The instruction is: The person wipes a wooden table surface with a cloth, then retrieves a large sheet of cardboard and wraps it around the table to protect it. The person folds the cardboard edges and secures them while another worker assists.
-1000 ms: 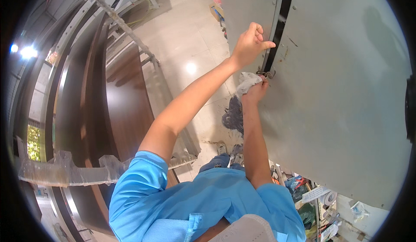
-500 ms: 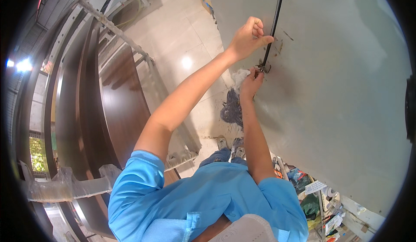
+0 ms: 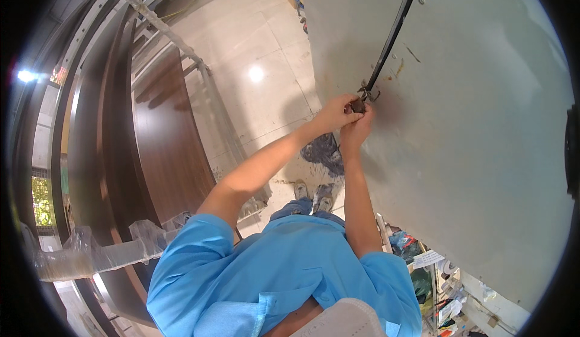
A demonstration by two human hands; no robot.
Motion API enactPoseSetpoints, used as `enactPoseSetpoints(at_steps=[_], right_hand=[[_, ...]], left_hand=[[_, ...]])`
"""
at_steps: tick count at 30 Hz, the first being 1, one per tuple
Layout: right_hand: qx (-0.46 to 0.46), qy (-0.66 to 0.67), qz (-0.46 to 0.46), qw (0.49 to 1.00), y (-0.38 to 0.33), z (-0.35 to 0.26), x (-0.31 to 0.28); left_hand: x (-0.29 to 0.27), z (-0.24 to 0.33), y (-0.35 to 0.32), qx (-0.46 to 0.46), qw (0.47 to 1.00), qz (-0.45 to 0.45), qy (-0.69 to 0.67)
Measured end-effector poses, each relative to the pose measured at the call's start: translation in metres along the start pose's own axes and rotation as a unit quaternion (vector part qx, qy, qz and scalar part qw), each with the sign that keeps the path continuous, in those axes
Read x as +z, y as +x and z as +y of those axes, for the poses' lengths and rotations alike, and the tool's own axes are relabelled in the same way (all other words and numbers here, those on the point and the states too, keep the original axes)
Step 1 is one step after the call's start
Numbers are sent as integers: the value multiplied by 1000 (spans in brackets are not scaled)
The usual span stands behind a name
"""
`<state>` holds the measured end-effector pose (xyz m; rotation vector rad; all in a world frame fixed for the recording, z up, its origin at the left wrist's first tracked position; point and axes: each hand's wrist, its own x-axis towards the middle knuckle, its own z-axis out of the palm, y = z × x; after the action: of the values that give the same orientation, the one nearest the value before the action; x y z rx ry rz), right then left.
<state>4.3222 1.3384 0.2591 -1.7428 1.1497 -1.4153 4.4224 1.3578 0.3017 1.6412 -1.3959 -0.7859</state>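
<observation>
A long black rod (image 3: pixel 394 38) runs along the big grey panel (image 3: pixel 471 138) and ends at a small metal fitting with a hook (image 3: pixel 370 93). Just below that fitting, both my hands meet at a small dark brown piece (image 3: pixel 358 105), whose exact kind I cannot make out. My left hand (image 3: pixel 334 113) reaches in from the left, its fingers and thumb closed on the piece. Under it, my right hand (image 3: pixel 357 131) comes up along the panel's edge, fingertips pinched at the same piece. The right fingers are partly hidden.
Dark brown boards (image 3: pixel 163 131) lean on a rack at the left, beside a pole (image 3: pixel 160 26) and a plastic-wrapped bar (image 3: pixel 115 252). A dark smeared patch (image 3: pixel 325 154) marks the tiled floor near my shoes. Cluttered shelves (image 3: pixel 438 276) stand at the lower right.
My left hand has left the black rod and come down to join my right hand at the dark piece. The white crumpled material by my right hand no longer shows.
</observation>
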Motion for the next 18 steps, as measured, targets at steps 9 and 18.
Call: enactPoseSetpoints(at_steps=[9,18], right_hand=[[80,66,-156,982,-28,18,-57],[138,-37,-213,967,-168,105,-161]], left_hand=[[20,-15,1,-39,988,-56,-138],[59,-18,-7,-61,885,41,-460]])
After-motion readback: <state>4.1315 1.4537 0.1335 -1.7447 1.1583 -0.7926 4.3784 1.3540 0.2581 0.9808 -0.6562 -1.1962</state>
